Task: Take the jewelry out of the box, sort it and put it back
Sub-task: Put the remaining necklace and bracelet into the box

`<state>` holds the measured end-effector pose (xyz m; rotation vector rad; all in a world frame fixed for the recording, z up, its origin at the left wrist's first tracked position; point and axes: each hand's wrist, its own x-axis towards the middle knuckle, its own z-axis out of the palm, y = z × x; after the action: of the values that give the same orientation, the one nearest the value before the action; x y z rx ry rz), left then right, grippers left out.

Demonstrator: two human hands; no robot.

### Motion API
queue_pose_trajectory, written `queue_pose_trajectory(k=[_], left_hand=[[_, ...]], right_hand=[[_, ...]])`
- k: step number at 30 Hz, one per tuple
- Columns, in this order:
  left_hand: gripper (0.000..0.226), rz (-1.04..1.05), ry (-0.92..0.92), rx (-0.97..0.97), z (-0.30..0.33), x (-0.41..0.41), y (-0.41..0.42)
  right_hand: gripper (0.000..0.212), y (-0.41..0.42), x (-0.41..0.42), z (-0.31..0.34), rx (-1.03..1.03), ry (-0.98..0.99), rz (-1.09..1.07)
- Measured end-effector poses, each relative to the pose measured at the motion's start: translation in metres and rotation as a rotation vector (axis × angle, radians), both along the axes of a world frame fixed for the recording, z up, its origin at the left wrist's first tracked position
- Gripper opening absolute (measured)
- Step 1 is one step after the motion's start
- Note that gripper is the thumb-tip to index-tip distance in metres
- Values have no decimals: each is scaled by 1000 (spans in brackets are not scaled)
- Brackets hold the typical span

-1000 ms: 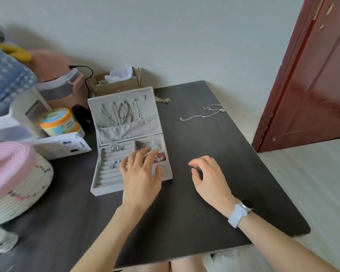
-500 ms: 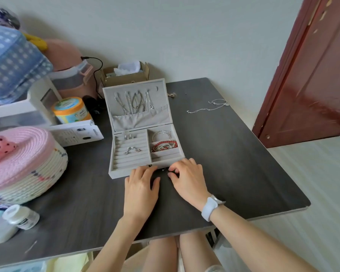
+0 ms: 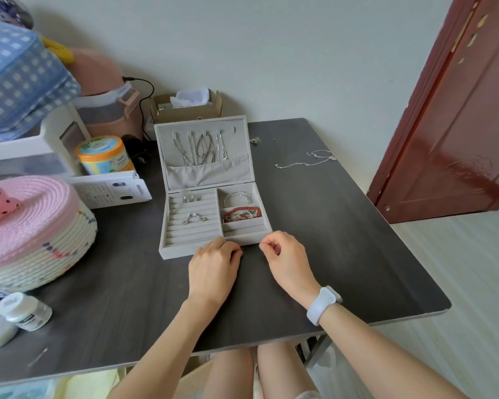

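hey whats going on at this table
A person is sorting jewelry. An open jewelry box sits on the dark table, with necklaces hung in its lid and rings and bracelets in its compartments. A silver chain lies loose on the table. The left hand and right hand, fingers curled, seem to pinch something tiny.

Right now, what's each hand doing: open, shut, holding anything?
Left hand: fingers curled at the box front; a thin item seems pinched, too small to identify.
Right hand: fingers curled in a pinch; what it holds cannot be told.
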<state>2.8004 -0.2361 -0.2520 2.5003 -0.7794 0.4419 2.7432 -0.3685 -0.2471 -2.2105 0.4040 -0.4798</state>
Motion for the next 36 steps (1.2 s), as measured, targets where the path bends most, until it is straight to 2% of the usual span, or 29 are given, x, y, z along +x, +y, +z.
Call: queue_pose_trajectory(k=[5,8,12,17,21,25,29,33,36], left_hand=[[17,-57,-25,-2,5,-9,-4],[16,-165,-41,-83,16,-8,-26],[4,-262,58,-204,40,15,-83],[9,-278,225,-195,45,65,-166],[11,-286,313,-160,26,102,-220],[12,-325,351,-112,9,133,-263],[12,-331,341,-137,3,157,-295],[13,-330,290,-149,1,167,-316],[15,-305,273,-128,-1,172,-324]], right_hand=[[9,-22,-11,5,29,20,20],[7,-55,-15,9,64,25,-36],[8,-112,-8,17,84,-33,-187],[10,-169,27,17,50,-77,-346],[11,-205,70,5,-63,-25,-429],[13,-239,110,2,-90,52,-488],[16,-268,138,-3,-71,97,-529],[14,-281,151,-10,62,47,-556],[13,-280,151,-10,68,49,-573]])
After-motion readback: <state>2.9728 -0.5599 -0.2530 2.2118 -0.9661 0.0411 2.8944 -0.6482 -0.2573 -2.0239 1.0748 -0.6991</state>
